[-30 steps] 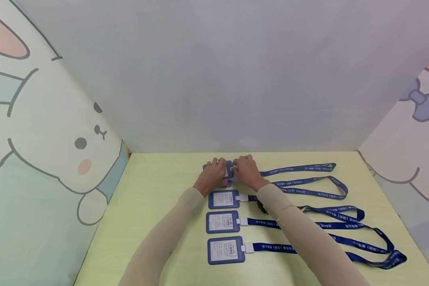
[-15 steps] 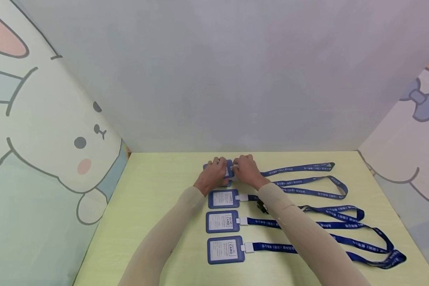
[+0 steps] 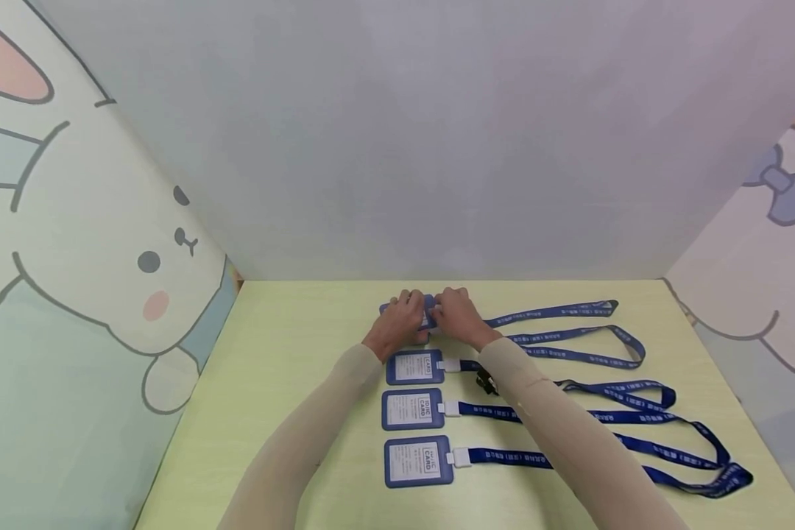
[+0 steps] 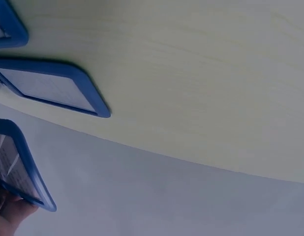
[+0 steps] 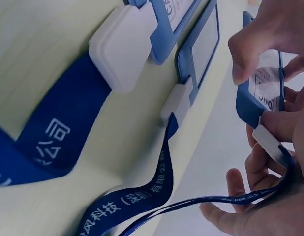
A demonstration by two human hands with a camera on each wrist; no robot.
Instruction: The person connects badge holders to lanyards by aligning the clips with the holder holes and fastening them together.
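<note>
At the far side of the table, my left hand (image 3: 397, 324) holds a blue-framed ID badge holder (image 5: 248, 105). In the left wrist view this badge holder is raised off the table, its lower edge against the fingers (image 4: 18, 210). My right hand (image 3: 460, 316) pinches the white clip (image 5: 268, 142) at the badge holder's end, and its thumb overlaps the frame's corner. From the clip, a blue printed lanyard (image 5: 216, 198) runs back past the right fingers. Another badge holder (image 4: 53, 87) lies on the table just below the hands, partly hidden by them in the head view.
Three more badge holders lie in a column nearer me: an upper one (image 3: 415, 367), a middle one (image 3: 413, 409) and a lower one (image 3: 419, 461). Their blue lanyards (image 3: 695, 462) stretch right, partly under my right forearm. A grey wall (image 3: 437, 184) stands behind the table (image 3: 271, 368).
Both hands have shifted very slightly right with the badge holder. The lanyard's far end has drawn a little to the left. The other badge holders lie as before.
</note>
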